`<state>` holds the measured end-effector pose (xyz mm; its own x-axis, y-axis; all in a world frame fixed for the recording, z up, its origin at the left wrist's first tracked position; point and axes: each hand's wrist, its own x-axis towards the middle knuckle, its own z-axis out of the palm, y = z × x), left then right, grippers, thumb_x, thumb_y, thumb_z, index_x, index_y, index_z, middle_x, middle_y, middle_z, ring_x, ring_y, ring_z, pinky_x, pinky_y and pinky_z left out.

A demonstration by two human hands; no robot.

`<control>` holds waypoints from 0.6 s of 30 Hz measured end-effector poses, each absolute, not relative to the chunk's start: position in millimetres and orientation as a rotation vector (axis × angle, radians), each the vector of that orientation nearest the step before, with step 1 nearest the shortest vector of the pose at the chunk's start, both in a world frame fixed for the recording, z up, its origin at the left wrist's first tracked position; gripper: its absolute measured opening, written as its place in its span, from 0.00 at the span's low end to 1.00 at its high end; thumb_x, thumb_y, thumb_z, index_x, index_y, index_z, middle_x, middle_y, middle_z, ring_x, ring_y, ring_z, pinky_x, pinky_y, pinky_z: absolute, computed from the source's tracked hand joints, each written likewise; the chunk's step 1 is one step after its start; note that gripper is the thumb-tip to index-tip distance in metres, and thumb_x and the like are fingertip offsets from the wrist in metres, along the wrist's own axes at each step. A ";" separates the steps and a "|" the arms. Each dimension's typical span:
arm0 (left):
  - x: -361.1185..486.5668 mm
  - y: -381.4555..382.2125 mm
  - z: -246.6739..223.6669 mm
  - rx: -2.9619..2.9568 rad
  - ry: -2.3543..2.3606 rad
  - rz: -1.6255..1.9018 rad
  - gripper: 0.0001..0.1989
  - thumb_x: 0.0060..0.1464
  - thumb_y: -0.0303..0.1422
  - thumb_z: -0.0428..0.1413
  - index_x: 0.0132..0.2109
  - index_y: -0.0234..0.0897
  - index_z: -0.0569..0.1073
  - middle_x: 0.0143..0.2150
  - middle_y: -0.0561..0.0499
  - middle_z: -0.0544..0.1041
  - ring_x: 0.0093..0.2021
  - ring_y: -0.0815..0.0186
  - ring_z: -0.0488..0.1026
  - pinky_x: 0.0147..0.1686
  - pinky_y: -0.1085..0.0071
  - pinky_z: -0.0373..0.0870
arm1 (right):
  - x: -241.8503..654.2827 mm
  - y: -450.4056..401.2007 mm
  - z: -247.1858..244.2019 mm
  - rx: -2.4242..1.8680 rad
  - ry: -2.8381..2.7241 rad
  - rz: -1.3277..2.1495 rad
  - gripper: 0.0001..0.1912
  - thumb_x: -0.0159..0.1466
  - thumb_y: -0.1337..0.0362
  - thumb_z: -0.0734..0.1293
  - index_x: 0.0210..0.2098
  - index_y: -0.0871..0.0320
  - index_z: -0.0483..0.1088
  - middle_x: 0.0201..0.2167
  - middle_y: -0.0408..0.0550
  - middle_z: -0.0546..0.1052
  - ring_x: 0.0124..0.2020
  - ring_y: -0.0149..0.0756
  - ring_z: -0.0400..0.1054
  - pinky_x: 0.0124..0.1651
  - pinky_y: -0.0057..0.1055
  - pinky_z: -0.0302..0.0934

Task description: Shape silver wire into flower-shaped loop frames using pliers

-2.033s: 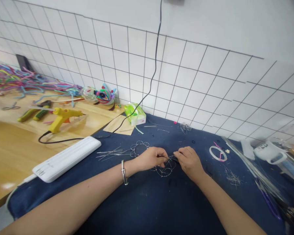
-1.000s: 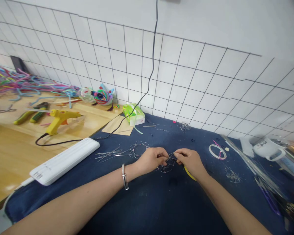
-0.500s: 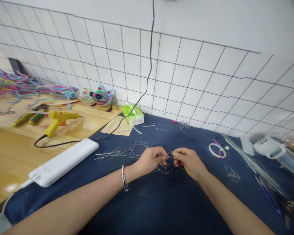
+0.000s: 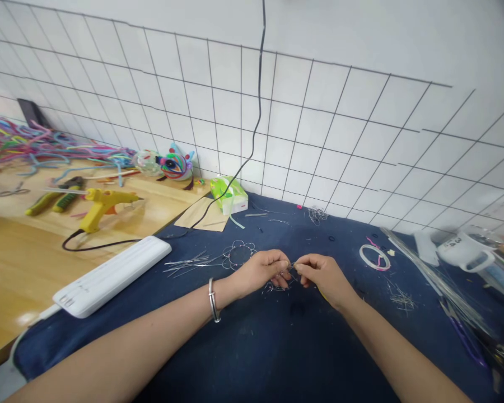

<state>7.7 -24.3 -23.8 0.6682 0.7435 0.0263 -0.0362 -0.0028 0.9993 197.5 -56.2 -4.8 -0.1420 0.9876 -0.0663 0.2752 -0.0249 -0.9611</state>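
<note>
My left hand (image 4: 264, 273), with a silver bangle at the wrist, pinches thin wire between thumb and forefinger. Close beside it on the right, my right hand (image 4: 319, 274) pinches the same wire; the fingertips nearly meet. Below the fingers hangs or lies a looped wire piece (image 4: 277, 287), partly hidden by my left hand. Something yellow shows at the underside of my right palm. A flower-shaped wire ring (image 4: 239, 255) lies just left of my left hand, next to loose straight wires (image 4: 189, 263) on the dark blue cloth (image 4: 252, 347).
At left are a white power strip (image 4: 113, 275), a yellow glue gun (image 4: 101, 207) and pliers (image 4: 59, 197). A tissue pack (image 4: 229, 195) stands by the wall. On the right are a wire coil (image 4: 374, 257), a wire bundle (image 4: 437, 280), purple-handled scissors (image 4: 464, 336) and a white mug (image 4: 466, 251).
My hands have drawn slightly closer together at the wire. The looped piece below is more covered by my left hand's fingers. The view has shifted a little.
</note>
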 end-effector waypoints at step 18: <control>18.1 -36.2 -21.7 1.317 0.793 0.882 0.07 0.53 0.34 0.50 0.30 0.35 0.63 0.23 0.58 0.59 0.21 0.76 0.56 0.22 0.78 0.53 | 185.2 -65.2 -5.7 -1.324 -1.593 1.132 0.08 0.57 0.61 0.64 0.30 0.58 0.70 0.19 0.41 0.71 0.21 0.29 0.65 0.27 0.27 0.62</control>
